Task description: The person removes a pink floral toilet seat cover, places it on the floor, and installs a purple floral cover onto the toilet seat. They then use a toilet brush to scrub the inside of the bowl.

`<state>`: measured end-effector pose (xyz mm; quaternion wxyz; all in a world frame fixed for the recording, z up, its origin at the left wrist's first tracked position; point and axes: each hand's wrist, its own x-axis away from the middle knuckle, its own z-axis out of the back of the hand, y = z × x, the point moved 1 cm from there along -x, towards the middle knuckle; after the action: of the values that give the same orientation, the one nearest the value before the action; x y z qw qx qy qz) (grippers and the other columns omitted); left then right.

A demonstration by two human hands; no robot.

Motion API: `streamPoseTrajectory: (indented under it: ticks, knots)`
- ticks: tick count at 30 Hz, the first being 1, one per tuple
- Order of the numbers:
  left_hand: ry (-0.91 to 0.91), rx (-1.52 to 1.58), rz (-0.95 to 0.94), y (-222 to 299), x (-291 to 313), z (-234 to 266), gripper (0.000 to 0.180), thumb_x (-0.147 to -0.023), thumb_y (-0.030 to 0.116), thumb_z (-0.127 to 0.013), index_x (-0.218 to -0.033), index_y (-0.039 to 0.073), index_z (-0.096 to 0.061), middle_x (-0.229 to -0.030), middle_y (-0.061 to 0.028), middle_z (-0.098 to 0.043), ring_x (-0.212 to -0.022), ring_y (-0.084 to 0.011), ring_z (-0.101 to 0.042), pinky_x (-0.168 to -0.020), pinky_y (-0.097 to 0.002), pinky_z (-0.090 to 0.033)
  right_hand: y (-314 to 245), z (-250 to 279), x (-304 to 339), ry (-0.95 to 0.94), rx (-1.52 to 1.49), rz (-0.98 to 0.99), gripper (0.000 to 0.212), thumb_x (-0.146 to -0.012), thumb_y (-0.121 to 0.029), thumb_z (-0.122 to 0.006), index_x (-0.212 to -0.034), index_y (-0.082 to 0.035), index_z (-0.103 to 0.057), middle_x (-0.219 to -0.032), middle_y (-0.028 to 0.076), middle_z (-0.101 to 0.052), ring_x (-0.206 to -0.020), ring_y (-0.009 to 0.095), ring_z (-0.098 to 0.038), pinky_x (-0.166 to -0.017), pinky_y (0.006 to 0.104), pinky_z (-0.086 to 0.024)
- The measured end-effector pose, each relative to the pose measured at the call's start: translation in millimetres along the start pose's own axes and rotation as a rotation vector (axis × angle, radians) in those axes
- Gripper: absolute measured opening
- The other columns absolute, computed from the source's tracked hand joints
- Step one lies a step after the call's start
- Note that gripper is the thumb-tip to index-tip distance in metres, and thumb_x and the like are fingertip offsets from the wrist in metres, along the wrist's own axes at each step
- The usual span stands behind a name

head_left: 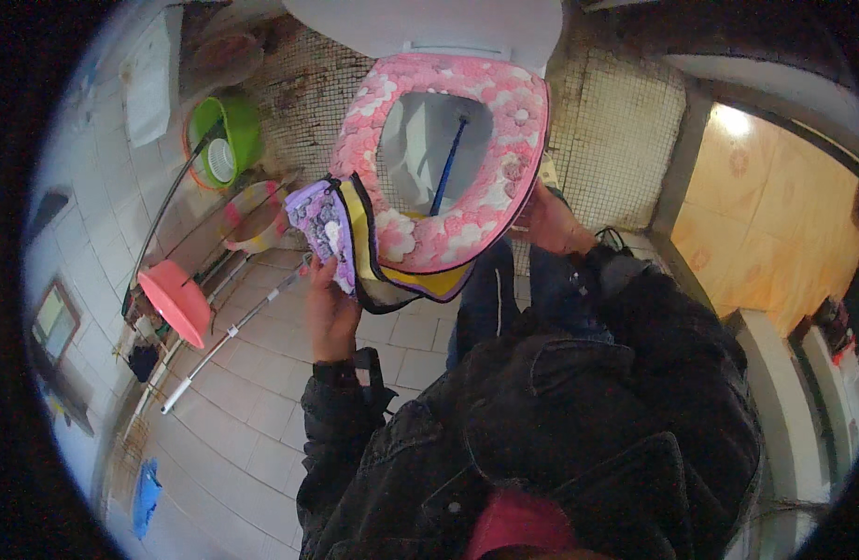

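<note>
Left hand (334, 313) gripped the purple cover (319, 219) at the lower left of the pink cover (457, 238), which spread between and beyond both hands. Right hand (553, 222) met the pink cover's right edge, fingers partly hidden; whether it gripped, I couldn't tell.

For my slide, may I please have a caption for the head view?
Left hand holding purple floral fabric, right hand at the edge of a pink floral seat cover.
</note>
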<state>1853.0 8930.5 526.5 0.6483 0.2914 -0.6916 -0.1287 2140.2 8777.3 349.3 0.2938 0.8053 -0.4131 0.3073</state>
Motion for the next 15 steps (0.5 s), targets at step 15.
streamPoseTrajectory:
  ticks: [15]
  knots:
    - [0.128,0.421,0.071,-107,40,285,0.028,-0.094,0.013,-0.04,-0.12,0.006,-0.046,-0.119,-0.0088,-0.055,-0.109,-0.0249,-0.055,-0.095,-0.0423,-0.044,123,-40,7,-0.021,-0.039,0.454,0.068,-0.094,-0.055,-0.032,-0.131,0.001,-0.04,-0.133,0.015,-0.048,-0.121,0.03,-0.045,-0.104,0.0441,-0.032]
